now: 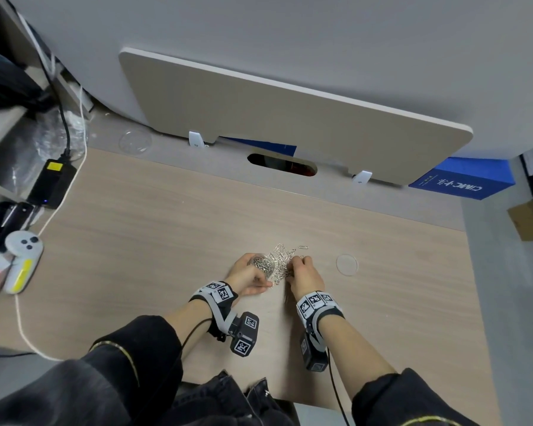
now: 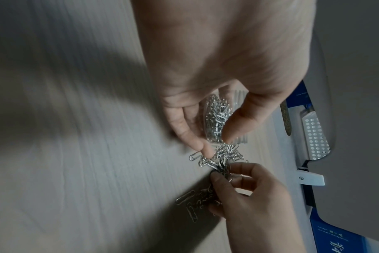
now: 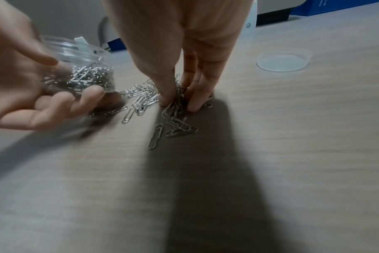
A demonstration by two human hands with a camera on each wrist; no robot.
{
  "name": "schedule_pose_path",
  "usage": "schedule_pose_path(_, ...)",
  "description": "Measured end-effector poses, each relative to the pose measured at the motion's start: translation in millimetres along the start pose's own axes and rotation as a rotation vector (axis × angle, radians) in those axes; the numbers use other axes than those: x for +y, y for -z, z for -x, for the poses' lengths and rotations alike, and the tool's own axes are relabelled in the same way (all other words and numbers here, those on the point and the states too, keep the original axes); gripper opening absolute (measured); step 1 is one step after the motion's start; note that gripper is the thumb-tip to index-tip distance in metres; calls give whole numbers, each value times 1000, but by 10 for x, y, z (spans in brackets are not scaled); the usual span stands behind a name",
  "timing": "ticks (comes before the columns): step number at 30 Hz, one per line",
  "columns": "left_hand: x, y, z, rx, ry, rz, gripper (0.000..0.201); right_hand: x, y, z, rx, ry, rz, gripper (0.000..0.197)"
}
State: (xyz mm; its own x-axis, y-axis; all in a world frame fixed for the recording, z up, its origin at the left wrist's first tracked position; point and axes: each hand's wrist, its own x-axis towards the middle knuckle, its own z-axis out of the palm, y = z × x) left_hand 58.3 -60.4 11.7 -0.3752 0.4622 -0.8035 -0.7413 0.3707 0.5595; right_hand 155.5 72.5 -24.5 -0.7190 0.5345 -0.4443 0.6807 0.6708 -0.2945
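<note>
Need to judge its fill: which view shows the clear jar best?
Right wrist: the clear jar, in the left hand, shows its wall and clips inside. Head shows it tiny; left wrist, half hidden by fingers.

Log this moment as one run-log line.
left hand: holds clear jar, part full | right hand: pinches bunch of paper clips from pile on desk | lid: off, on desk right of hands

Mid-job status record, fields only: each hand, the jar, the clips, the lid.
left hand: grips clear jar, which is part-filled with clips
right hand: pinches a bunch from the loose paper clips
loose paper clips: scattered on table between the hands
lid: off the jar, lying on table to the right of the right hand
</note>
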Motion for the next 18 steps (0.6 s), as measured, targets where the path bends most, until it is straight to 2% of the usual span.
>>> schedule_pose_path(6,-2,-25,9,-4,18,-15,65,46,12,-31,14,-118,-175,13)
schedule_pose_path(8,-8,-38,12,-8,18,-21,64,68,29,-29,18,-168,-277,14)
schedule_pose_path(11,-12,-56,21,-12,15,-38,63,87,86,-5,11,-301,-535,15)
schedule_pose_path(13,-11,-81,33,-15,14,-48,63,86,167,28,-61,-392,-793,17)
schedule_pose_path(15,-7,-111,34,-22,12,-65,63,53,286,48,-124,-394,-968,18)
schedule_pose_path(18,-5,-191,47,-45,5,-98,63,-58,463,89,-124,-284,-1046,20)
